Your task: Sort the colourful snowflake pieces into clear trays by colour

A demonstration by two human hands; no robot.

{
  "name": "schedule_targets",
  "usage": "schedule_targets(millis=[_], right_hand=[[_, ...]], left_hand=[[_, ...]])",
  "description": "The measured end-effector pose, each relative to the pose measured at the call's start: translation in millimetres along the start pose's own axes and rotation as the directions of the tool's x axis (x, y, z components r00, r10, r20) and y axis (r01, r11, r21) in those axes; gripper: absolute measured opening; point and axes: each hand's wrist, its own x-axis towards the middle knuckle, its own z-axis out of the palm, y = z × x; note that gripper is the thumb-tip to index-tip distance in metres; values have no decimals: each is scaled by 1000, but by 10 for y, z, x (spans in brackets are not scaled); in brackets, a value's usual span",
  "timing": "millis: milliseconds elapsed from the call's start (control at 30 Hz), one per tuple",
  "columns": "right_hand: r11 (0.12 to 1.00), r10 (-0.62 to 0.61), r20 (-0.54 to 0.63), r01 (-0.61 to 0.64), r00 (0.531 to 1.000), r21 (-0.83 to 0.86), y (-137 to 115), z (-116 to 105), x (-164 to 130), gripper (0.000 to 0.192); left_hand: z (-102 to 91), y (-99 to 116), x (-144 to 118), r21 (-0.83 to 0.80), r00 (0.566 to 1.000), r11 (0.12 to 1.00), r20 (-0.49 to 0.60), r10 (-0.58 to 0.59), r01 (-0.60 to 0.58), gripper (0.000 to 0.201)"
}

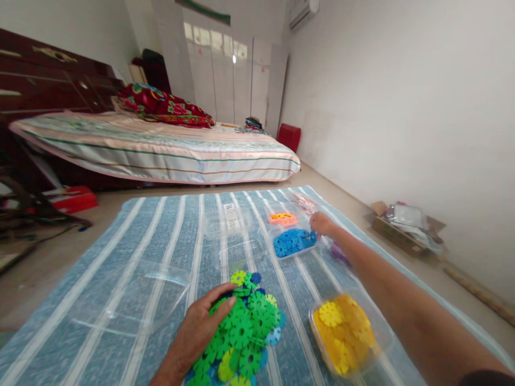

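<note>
The step in hand seems to be sorting by colour. The left hand (199, 321), loosely open, curves against one pile of green, blue and lime toothed plastic discs (241, 328) on the blue-and-white striped cloth (161, 225); they overlap too much for counting. The right hand (321, 224), fingers curled, is at one box of blue discs (295, 243); its grasp one cannot tell. Next move probably calls for precise finger release. One box holds yellow discs (344, 332), one orange discs (282, 218).
</note>
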Motion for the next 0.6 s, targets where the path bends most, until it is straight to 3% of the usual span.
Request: schedule_targets(millis=[100, 167, 367, 600], right_hand=[[999, 13, 140, -9, 990, -31, -2, -135, -76, 30], [999, -23, 160, 30, 987, -41, -74, -241, -173, 23], [968, -229, 5, 228, 973, -106, -540, -541, -655, 26], [844, -367, -56, 307, 929, -439, -919, -661, -1199, 22]], left_hand=[[6, 23, -6, -3, 1000, 1000, 6, -3, 3, 41], [20, 29, -22, -16, 1000, 1000, 4, 2, -2, 42], [57, 21, -74, -143, 1000, 990, -8, -3, 2, 48], [65, 40, 0, -333, 1000, 943, 5, 12, -9, 68]])
